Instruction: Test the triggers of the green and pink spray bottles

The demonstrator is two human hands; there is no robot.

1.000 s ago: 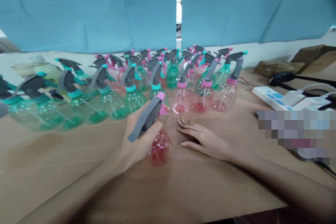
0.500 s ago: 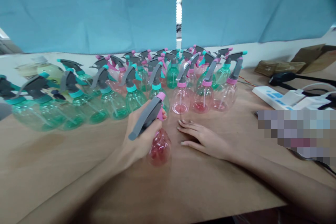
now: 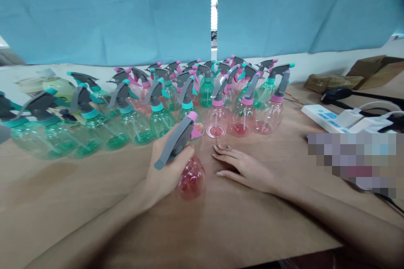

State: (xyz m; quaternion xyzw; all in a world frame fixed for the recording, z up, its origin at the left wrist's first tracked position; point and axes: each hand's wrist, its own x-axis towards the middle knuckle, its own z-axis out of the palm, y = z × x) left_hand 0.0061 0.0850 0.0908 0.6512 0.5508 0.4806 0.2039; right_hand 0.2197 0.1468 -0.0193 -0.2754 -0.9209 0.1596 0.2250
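My left hand [image 3: 168, 166] is wrapped round the neck of a pink spray bottle [image 3: 191, 178] with a grey trigger head and pink nozzle. The bottle stands on the brown table [image 3: 252, 227], its nozzle pointing away from me. Part of its neck is hidden by my fingers. Palm down, my right hand [image 3: 244, 166] rests on the table just right of that bottle, fingers spread and holding nothing. Beyond it are pink spray bottles [image 3: 216, 119]. A row of green spray bottles [image 3: 139, 126] runs off to the left.
More green and pink bottles crowd the back against a white ledge below a blue curtain [image 3: 126, 17]. On the right lie a white power strip [image 3: 325, 117] with plugs, black cables and a brown cardboard box [image 3: 375, 73]. A pixelated patch covers something at the right edge.
One or more fingers of my left hand have loosened from the pink trigger and stretched forward. The bottle and my right hand stay in place; the view shifts slightly.
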